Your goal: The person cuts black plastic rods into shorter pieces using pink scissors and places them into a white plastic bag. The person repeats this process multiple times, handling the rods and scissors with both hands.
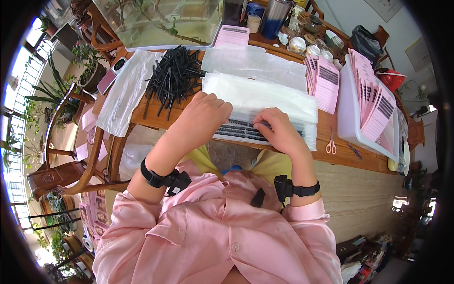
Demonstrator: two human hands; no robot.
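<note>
My left hand (212,108) is bent over the left end of a white sheet (260,96), its fingertips hidden beneath the curled fingers. My right hand (275,126) has thumb and forefinger close together over rows of black false-lash strips (241,129). These rows lie at the table's front edge, partly covered by the white sheet. Whether either hand grips a strip is too small to make out. Beside my left hand rises a heap of black narrow strips (173,78).
Pink lash cards (328,85) lean right of the sheets. More fill a white plastic bin (354,117). Scissors (331,143) and tweezers (355,151) lie near the wooden table's (322,127) front edge. A glass tank (159,25) and a steel tumbler (276,17) stand behind.
</note>
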